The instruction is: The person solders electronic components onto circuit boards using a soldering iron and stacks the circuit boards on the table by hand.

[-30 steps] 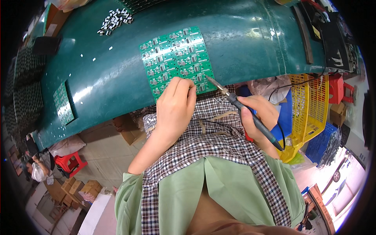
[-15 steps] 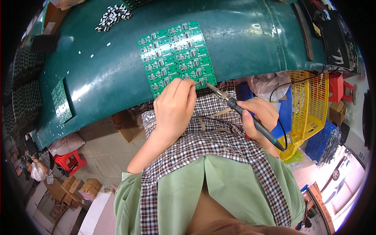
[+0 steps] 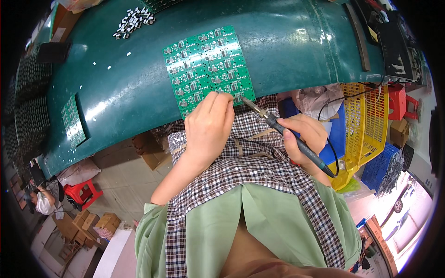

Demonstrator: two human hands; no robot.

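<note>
Head view, left to right. Small green board strip (image 3: 72,121), flat on glossy dark green bench (image 3: 130,88). Pile of small grey-white parts (image 3: 133,21), upper bench. Green circuit board panel (image 3: 208,65), rectangular, gridded, flat at the near bench edge. Left hand (image 3: 211,129): fingers curled, tips pressed on panel's near edge. Soldering iron (image 3: 287,136): slim, dark handle, metal tip pointing up-left at panel. Right hand (image 3: 306,139): grip closed around handle. Yellow mesh basket (image 3: 366,125).
</note>
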